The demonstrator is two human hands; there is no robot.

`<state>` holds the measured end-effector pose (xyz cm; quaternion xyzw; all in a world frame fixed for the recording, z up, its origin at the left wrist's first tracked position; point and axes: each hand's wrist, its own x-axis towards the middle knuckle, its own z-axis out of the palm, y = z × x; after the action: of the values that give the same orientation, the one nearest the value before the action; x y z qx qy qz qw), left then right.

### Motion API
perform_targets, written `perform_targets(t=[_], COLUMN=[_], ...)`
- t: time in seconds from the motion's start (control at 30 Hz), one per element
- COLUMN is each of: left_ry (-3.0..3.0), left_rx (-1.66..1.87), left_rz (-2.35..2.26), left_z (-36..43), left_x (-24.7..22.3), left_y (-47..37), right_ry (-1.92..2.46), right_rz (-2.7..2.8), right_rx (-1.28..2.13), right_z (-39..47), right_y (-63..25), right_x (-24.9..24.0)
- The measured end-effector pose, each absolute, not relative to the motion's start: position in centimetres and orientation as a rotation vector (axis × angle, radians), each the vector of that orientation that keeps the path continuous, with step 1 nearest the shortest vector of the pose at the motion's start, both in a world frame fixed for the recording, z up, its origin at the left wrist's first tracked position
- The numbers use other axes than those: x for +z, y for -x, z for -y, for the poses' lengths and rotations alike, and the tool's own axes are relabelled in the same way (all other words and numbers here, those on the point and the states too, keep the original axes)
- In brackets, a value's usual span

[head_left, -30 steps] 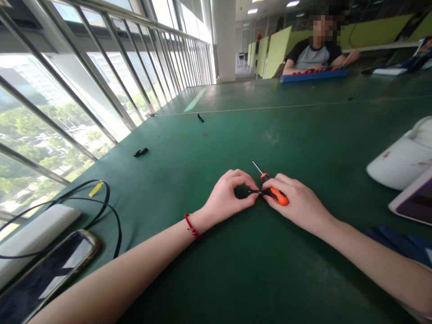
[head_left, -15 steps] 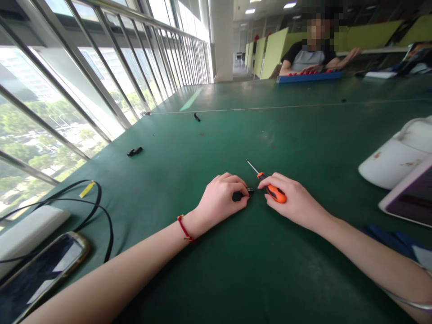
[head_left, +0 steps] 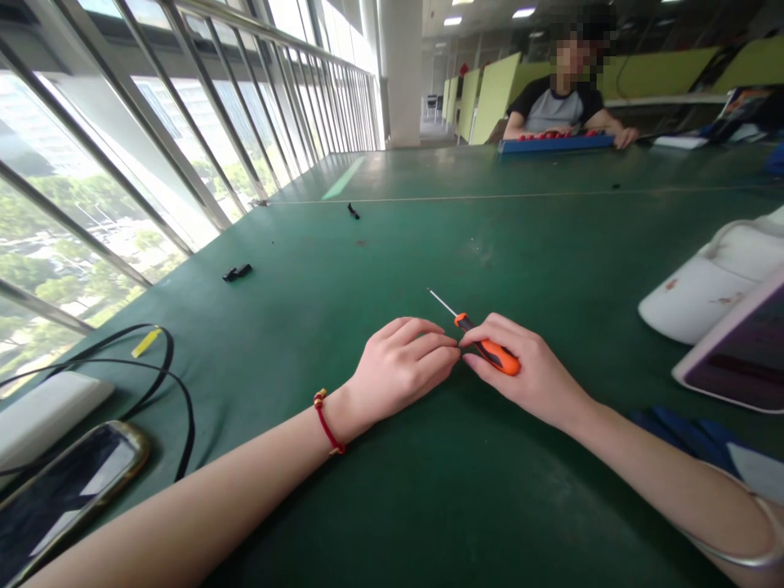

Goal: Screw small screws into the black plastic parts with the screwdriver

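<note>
In the head view, the right hand (head_left: pixel 520 359) holds the orange-and-black screwdriver (head_left: pixel 497 356) above the green table (head_left: pixel 392 490), its shaft pointing away, fingertips meeting those of the curled left hand (head_left: pixel 404 363), whose contents I cannot tell.

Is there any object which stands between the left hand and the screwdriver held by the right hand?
Nothing visible stands between the left hand and the screwdriver. The right hand holds it by the handle; both hands' fingertips are very close together, and anything small pinched there is hidden.
</note>
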<state>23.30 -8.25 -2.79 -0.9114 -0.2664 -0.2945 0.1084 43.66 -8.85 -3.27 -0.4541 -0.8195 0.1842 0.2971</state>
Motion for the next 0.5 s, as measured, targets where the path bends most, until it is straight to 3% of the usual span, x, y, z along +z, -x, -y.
perform_targets(t=[0.27, 0.5], left_ry=[2.602, 2.709], left_rx=[-0.901, -0.95], left_rz=[0.714, 1.012], left_z=[8.06, 7.52], left_x=[-3.09, -3.58], left_y=[-23.49, -23.46], right_ry=[1.156, 1.195], right_rz=[2.167, 2.208], right_rx=[0.493, 0.408], right_z=[8.83, 8.45], right_y=[-43.57, -43.91], right_x=[-3.75, -4.08])
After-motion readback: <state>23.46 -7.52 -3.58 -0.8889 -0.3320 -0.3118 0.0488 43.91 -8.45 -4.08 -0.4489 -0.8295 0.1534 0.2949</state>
